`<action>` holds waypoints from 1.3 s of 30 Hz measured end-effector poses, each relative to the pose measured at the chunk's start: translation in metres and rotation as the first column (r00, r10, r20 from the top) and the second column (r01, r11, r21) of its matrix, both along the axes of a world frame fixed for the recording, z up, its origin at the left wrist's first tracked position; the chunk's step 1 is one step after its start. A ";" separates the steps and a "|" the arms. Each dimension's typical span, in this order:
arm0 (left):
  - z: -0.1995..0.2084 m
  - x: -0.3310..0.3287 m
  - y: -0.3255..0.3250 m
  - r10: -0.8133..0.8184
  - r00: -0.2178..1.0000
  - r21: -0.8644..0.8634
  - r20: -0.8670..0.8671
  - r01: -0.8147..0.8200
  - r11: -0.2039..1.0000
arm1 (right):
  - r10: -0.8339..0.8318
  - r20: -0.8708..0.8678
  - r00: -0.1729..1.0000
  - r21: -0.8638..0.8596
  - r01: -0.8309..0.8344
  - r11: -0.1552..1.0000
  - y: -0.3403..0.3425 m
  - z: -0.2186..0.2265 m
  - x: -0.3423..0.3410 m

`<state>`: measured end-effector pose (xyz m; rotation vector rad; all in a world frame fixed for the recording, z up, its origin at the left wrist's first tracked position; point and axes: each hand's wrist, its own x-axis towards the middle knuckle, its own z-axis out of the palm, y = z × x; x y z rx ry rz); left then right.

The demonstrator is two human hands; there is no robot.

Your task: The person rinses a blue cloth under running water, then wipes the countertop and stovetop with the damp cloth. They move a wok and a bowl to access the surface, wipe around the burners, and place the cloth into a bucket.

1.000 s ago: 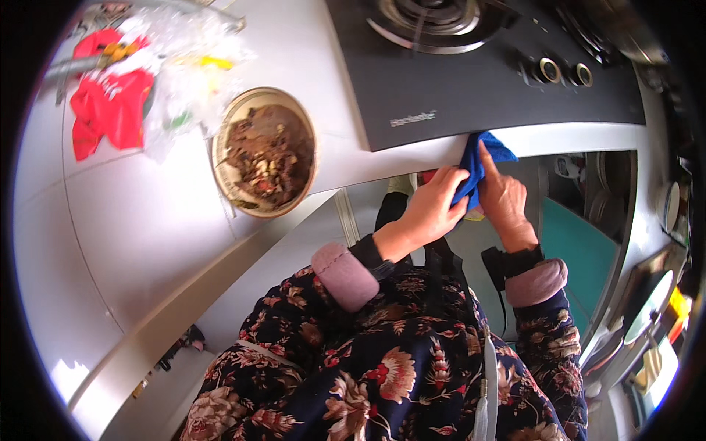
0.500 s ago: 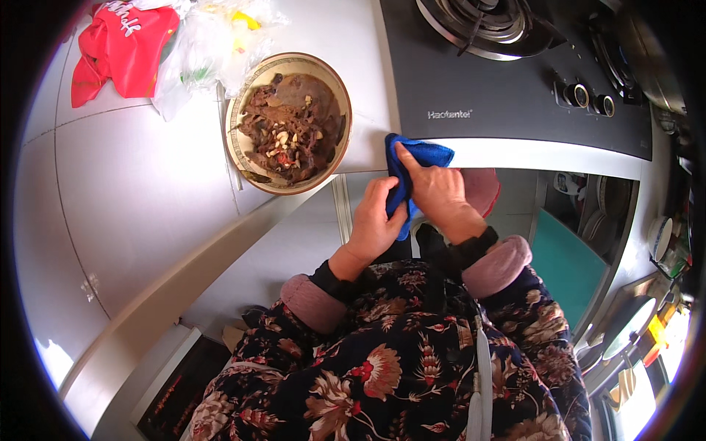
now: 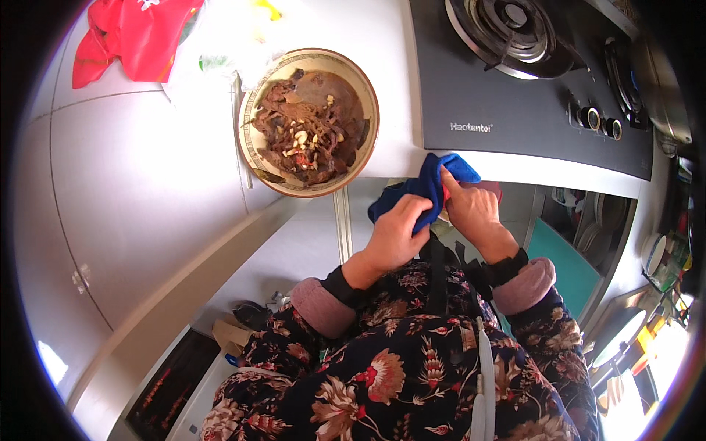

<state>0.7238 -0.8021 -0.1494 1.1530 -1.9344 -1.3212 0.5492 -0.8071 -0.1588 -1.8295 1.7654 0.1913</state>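
Both my hands are on a blue cloth [image 3: 401, 203] at the counter's front edge. My left hand [image 3: 397, 239] is closed around the cloth's lower part, thumb and fingers pinching its folds. With the index finger stretched along the cloth's upper part, my right hand [image 3: 474, 214] grips it too; its other fingers are curled and partly hidden. A corner of the cloth lies against the white edge below the stove [image 3: 507, 136]. To the left, apart from my hands, a patterned bowl [image 3: 373, 95] holds dark cooked meat in brown sauce with pale chopped bits on top.
A red bag [image 3: 140, 44] and a clear plastic bag [image 3: 220, 44] lie at the back left on the white tiled counter [image 3: 147, 169]. The stove has a burner [image 3: 515, 29] and two knobs. Below the counter, an open compartment at right holds dishes [image 3: 592, 228].
Both hands have moved slightly right along the counter edge with the cloth, and its left part now bulges out further. The view has shifted, so the bowl and stove appear further right.
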 end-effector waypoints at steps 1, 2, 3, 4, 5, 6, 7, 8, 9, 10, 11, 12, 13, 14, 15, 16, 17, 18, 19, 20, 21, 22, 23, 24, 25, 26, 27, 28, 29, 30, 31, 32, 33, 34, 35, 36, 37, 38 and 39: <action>0.002 0.002 0.000 0.012 1.000 0.027 -0.005 -0.012 1.000 | -0.002 0.012 1.000 -0.011 0.002 1.000 0.001 0.001 0.001; 0.005 0.003 0.000 -0.006 1.000 0.057 -0.018 0.007 0.998 | -0.008 0.000 1.000 0.032 0.008 0.999 0.003 0.001 0.002; 0.007 0.004 -0.001 0.043 0.999 0.100 -0.006 -0.043 0.994 | 0.033 0.038 0.999 -0.046 -0.031 0.998 0.003 0.001 0.004; 0.011 0.006 -0.002 0.068 0.998 0.135 -0.003 -0.067 0.989 | 0.062 0.079 0.995 -0.128 -0.051 0.991 0.002 0.000 0.007; 0.014 0.007 -0.005 0.104 0.995 0.173 0.004 -0.103 0.979 | 0.020 0.082 0.996 -0.061 -0.015 0.998 0.000 -0.001 0.011; 0.017 0.007 -0.007 0.152 0.988 0.173 -0.021 -0.146 0.974 | -0.011 0.165 0.986 -0.133 0.034 0.991 -0.005 -0.001 0.016; 0.021 0.007 -0.010 0.165 0.985 0.195 -0.060 -0.151 0.969 | -0.064 0.158 0.985 -0.076 0.077 0.994 -0.008 0.000 0.019; 0.024 0.005 -0.013 0.218 0.972 0.228 -0.093 -0.192 0.955 | -0.057 0.135 0.989 -0.058 0.065 0.996 -0.014 0.002 0.023; 0.027 0.002 -0.016 0.212 0.972 0.146 -0.107 -0.195 0.970 | -0.047 0.128 0.991 -0.075 0.057 0.996 -0.020 0.005 0.025; 0.029 -0.002 -0.018 0.223 0.967 0.070 -0.120 -0.215 0.974 | -0.039 0.092 0.995 -0.017 0.040 0.999 -0.026 0.008 0.027; 0.030 -0.006 -0.020 0.233 0.959 -0.014 -0.160 -0.239 0.971 | -0.030 0.073 0.997 -0.025 0.032 0.999 -0.035 0.010 0.026; 0.030 -0.009 -0.022 0.255 0.958 -0.009 -0.129 -0.258 0.966 | 0.013 0.040 0.999 -0.028 -0.012 1.000 -0.044 0.010 0.027; 0.030 -0.012 -0.024 0.274 0.954 -0.015 -0.121 -0.278 0.960 | 0.047 -0.010 0.999 0.034 -0.047 0.998 -0.050 0.011 0.028; 0.029 -0.013 -0.026 0.286 0.952 -0.010 -0.105 -0.288 0.957 | 0.045 -0.028 0.999 0.026 -0.044 0.999 -0.054 0.010 0.029; 0.027 -0.013 -0.027 0.294 0.952 -0.007 -0.087 -0.296 0.955 | 0.065 -0.032 0.997 0.074 -0.063 0.995 -0.055 0.009 0.030; 0.025 -0.011 -0.028 0.263 0.962 -0.017 -0.072 -0.265 0.964 | 0.073 -0.055 0.996 0.091 -0.068 0.994 -0.055 0.007 0.032; 0.022 -0.007 -0.027 0.242 0.969 -0.009 -0.054 -0.242 0.970 | 0.071 -0.046 0.996 0.083 -0.067 0.994 -0.052 0.004 0.034; 0.020 -0.003 -0.026 0.235 0.971 -0.003 -0.051 -0.236 0.972 | 0.072 -0.031 0.997 0.093 -0.069 0.993 -0.047 0.001 0.036; 0.017 0.002 -0.024 0.212 0.977 -0.023 -0.032 -0.213 0.977 | 0.087 -0.041 0.995 0.086 -0.083 0.993 -0.040 -0.002 0.038; 0.015 0.007 -0.021 0.198 0.980 0.007 -0.020 -0.198 0.980 | 0.085 -0.041 0.996 0.064 -0.082 0.995 -0.033 -0.004 0.039; 0.014 0.011 -0.016 0.191 0.981 0.036 -0.018 -0.190 0.981 | 0.081 -0.043 0.996 0.057 -0.079 0.995 -0.026 -0.006 0.041; 0.012 0.014 -0.012 0.182 0.983 0.059 -0.027 -0.181 0.982 | 0.070 -0.043 0.997 0.031 -0.069 0.997 -0.019 -0.007 0.041; 0.011 0.015 -0.008 0.171 0.985 0.064 -0.020 -0.169 0.983 | 0.099 -0.061 0.993 0.040 -0.097 0.995 -0.013 -0.008 0.040; 0.009 0.015 -0.004 0.159 0.987 0.063 -0.025 -0.158 0.985 | 0.108 -0.084 0.991 0.079 -0.102 0.992 -0.007 -0.008 0.039; 0.008 0.014 0.000 0.156 0.987 0.066 -0.033 -0.154 0.986 | 0.106 -0.101 0.989 0.080 -0.098 0.992 -0.002 -0.007 0.034; 0.008 0.011 0.004 0.124 0.991 0.082 -0.039 -0.121 0.989 | 0.103 -0.108 0.989 0.084 -0.094 0.992 0.003 -0.006 0.029; 0.007 0.008 0.007 0.102 0.994 0.101 -0.050 -0.096 0.990 | 0.127 -0.157 0.979 0.063 -0.118 0.991 0.008 -0.005 0.023; 0.008 0.004 0.010 0.079 0.995 0.123 -0.061 -0.071 0.990 | 0.107 -0.132 0.985 0.020 -0.106 0.994 0.012 -0.005 0.014; 0.009 -0.001 0.011 0.040 0.997 0.112 -0.065 -0.033 0.993 | 0.106 -0.113 0.988 -0.034 -0.111 0.993 0.016 -0.003 0.004; 0.012 -0.005 0.014 0.012 0.996 0.149 -0.093 0.002 0.989 | 0.101 -0.091 0.991 -0.053 -0.106 0.993 0.020 -0.002 -0.004; 0.016 -0.009 0.016 0.010 0.990 0.179 -0.144 0.016 0.984 | 0.066 -0.021 0.998 -0.074 -0.067 0.995 0.024 -0.001 -0.010; 0.019 -0.013 0.017 0.017 0.982 0.236 -0.188 0.029 0.971 | 0.033 0.050 0.998 -0.093 -0.028 0.995 0.028 0.001 -0.015; 0.024 -0.017 0.018 0.027 0.978 0.174 -0.205 0.010 0.985 | -0.017 0.099 0.995 -0.088 0.025 0.996 0.029 0.001 -0.018; 0.028 -0.019 0.019 0.040 0.976 0.132 -0.213 -0.012 0.991 | 0.030 0.199 0.980 -0.219 0.015 0.976 0.027 0.002 -0.019; 0.033 -0.020 0.019 0.061 0.971 0.089 -0.229 -0.042 0.995 | 0.066 0.275 0.959 -0.326 0.029 0.945 0.024 0.002 -0.019; 0.036 -0.021 0.018 0.089 0.972 0.043 -0.219 -0.082 0.996 | 0.111 0.343 0.933 -0.428 0.050 0.902 0.017 0.001 -0.016; 0.038 -0.020 0.015 0.125 0.968 -0.004 -0.218 -0.129 0.992 | 0.099 0.344 0.934 -0.421 0.060 0.905 0.008 0.002 -0.012; 0.039 -0.020 0.012 0.161 0.962 -0.050 -0.220 -0.176 0.983 | 0.178 0.340 0.923 -0.573 0.053 0.818 -0.007 0.000 -0.006; 0.038 -0.017 0.007 0.175 0.971 -0.083 -0.161 -0.190 0.978 | 0.189 0.326 0.926 -0.531 0.014 0.847 -0.021 0.000 -0.001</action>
